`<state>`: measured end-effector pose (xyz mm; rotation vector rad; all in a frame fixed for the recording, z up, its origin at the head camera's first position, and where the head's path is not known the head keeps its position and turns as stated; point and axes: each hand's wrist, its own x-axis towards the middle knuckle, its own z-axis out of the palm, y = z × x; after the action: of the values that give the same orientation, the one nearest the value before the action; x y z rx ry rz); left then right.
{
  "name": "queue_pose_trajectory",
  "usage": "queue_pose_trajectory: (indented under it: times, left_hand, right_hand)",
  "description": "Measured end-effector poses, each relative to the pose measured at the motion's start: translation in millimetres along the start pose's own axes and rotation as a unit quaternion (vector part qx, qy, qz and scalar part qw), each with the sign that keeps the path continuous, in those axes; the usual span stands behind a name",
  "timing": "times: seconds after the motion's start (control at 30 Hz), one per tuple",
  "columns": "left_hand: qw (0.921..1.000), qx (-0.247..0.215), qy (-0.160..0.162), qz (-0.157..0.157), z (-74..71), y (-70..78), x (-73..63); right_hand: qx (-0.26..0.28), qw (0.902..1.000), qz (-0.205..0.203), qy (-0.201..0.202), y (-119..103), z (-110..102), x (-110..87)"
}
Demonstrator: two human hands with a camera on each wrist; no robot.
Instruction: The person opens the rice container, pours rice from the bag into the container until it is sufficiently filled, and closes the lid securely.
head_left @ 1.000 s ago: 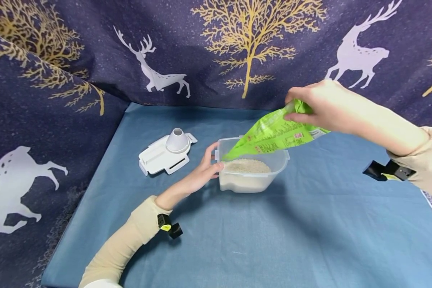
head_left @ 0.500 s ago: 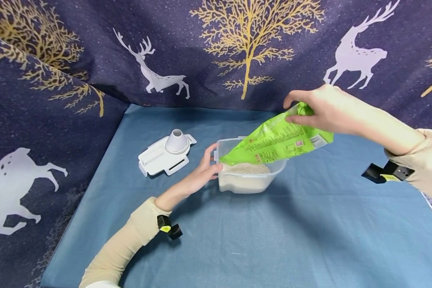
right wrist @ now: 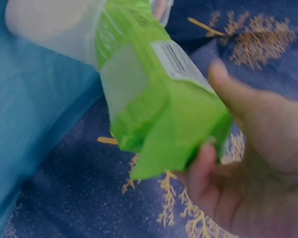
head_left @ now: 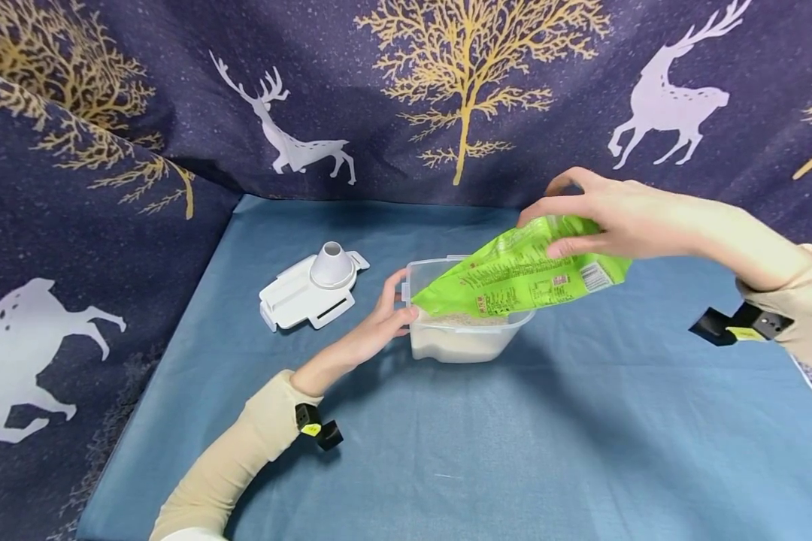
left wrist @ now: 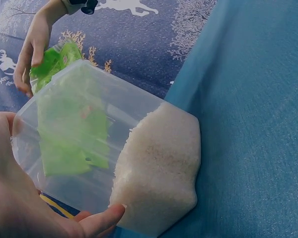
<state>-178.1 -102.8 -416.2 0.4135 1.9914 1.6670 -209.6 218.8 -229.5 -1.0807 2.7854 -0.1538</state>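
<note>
A clear plastic container (head_left: 456, 349), partly filled with white rice (left wrist: 159, 153), stands upright on the blue cloth. At its left end my left hand (head_left: 379, 323) grips the wall, thumb in front and fingers behind. My right hand (head_left: 605, 218) holds the raised bottom end of a green rice bag (head_left: 534, 274) between thumb and fingers. The bag slants down leftward, its lower end inside the container near my left thumb. It covers part of the rice in the head view. The right wrist view shows the bag's barcode (right wrist: 179, 59) and folded bottom.
Left of the container, a white lid (head_left: 291, 300) with side clips lies on the blue cloth (head_left: 446, 451). On it sits a white cone-shaped cup (head_left: 333, 267). A dark patterned curtain (head_left: 392, 113) hangs behind the table.
The bag's raised end has come down and the bag lies flatter over the container. My right fingers have shifted along its end. The left hand and the container have stayed put.
</note>
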Motion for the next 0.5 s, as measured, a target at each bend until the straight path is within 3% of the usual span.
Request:
queue_pose_trajectory:
  times: [0.23,0.33,0.5]
  left_hand:
    - [1.0,-0.001,0.002,0.0,0.2,-0.3,0.4]
    - [1.0,-0.004,0.002,0.003,0.1,0.1,-0.3]
    - [1.0,-0.002,-0.001,0.005,0.7,0.2,0.2]
  right_hand:
    - [0.107,0.9886,-0.1,-0.036,14,-2,-18.5]
    - [0.115,0.983,-0.142,-0.02,18,1,-21.6]
    - [0.077,0.9833,-0.161,0.037,20,13,-26.6]
